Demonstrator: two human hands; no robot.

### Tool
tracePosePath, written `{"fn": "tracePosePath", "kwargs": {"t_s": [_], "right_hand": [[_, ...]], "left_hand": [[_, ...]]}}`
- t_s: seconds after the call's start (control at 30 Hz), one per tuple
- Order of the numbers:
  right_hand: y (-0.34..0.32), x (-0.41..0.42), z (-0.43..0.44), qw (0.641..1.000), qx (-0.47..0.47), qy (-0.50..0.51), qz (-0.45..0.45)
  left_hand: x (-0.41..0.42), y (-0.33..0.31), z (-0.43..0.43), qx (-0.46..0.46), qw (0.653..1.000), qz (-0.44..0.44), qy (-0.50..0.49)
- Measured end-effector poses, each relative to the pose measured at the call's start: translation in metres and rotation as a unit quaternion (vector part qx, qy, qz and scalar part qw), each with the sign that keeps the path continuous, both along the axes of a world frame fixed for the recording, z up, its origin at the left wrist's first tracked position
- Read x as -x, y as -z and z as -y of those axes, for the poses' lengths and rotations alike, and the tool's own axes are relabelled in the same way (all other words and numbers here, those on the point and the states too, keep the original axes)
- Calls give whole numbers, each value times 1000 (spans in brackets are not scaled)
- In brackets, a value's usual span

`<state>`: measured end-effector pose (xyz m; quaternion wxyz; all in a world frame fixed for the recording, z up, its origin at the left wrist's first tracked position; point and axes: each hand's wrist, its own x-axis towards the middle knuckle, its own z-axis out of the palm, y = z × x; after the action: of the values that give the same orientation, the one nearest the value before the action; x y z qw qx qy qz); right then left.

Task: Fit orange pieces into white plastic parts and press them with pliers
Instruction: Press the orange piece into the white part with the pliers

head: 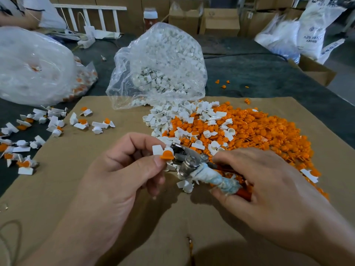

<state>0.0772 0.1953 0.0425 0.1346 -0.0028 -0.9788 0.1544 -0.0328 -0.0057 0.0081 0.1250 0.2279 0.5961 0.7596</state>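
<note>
A brown cardboard sheet (57,179) lies before you on the dark counter (249,73). At eleven o'clock you see a white power strip (86,42) and, behind it, a white ladder-like rail (92,16). At twelve stand a white-capped bottle (150,18) and stacked cardboard boxes (221,22). Printed white sacks (315,29) sit at two.

A dark desk (249,73) carries a cardboard sheet (63,169). Two clear bags (159,64) sit at the sheet's far edge. On the cardboard lie heaped orange pieces (259,135) mixed with white parts (172,116). Fitted pieces (53,123) are scattered to the left, some on the bare desk.
</note>
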Motion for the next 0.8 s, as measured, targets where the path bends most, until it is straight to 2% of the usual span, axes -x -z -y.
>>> {"fn": "tracePosePath", "kwargs": {"t_s": [0.33,0.8], "right_hand": [[-3,-1,0,999,4,-13,51],[-3,0,1,998,-28,-2,63]], "left_hand": [[3,4,3,41,998,-57,-2],[3,5,6,86,992,-84,23]]}}
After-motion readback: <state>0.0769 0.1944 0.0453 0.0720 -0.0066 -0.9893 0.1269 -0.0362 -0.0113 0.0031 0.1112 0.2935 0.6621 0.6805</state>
